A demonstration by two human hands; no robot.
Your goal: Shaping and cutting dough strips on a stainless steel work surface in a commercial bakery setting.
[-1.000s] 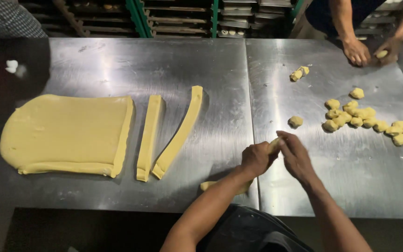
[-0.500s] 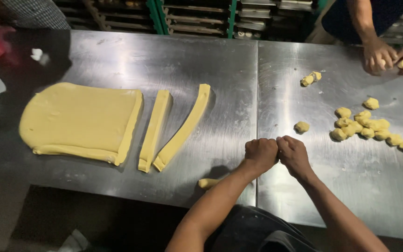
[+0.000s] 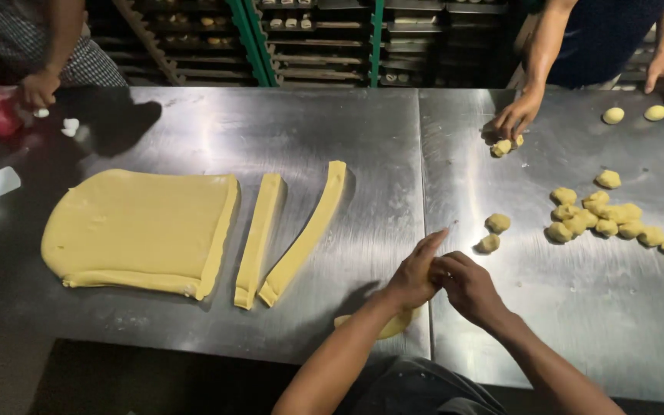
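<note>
both hands pinch together on a dough strip whose long axis trails toward the body.

One view only, from a camera worn on the person's head; it looks steeply down and forward across the steel bench, whose near edge runs along the bottom of the frame; the person's own forearms enter from the bottom centre, with the left hand and right hand close beneath the lens, meeting just below mid-frame; the far edge of the bench lies near the top, with racks behind it; the dough sheet sits left of centre, at middle distance; two other people stand at the far side, cut off at the top corners.
</note>
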